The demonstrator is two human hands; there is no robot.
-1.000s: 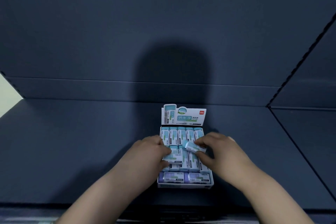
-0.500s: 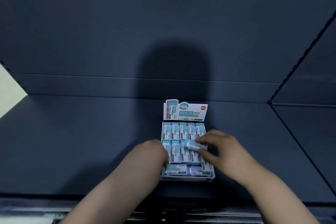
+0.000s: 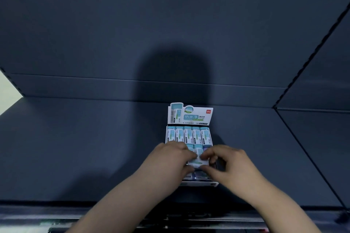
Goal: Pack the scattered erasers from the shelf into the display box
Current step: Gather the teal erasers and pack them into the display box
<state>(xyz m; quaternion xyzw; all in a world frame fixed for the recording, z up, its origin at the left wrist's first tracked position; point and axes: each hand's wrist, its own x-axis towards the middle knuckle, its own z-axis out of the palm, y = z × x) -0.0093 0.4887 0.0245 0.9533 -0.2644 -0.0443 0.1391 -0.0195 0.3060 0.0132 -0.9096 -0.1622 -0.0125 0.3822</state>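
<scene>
Eraser (image 3: 196, 162) between left hand (image 3: 170, 159) and right hand (image 3: 233, 164)

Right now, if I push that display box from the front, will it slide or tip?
Likely slides rather than tips: the display box sits low and flat on the shelf. Probably hefty for its size, being packed with erasers.

Shelf (image 3: 85, 147) and back panel (image 3: 170, 15): smooth, matt dark-blue board, with a faint sheen near the fold. Display box (image 3: 190, 114): thin white printed card, lightly satin on its upright header. Erasers (image 3: 187, 134): smooth printed sleeves, paper-like and slightly glossy. Front rail (image 3: 189, 217): dull grey, seemingly metal; too blurred to tell.
</scene>
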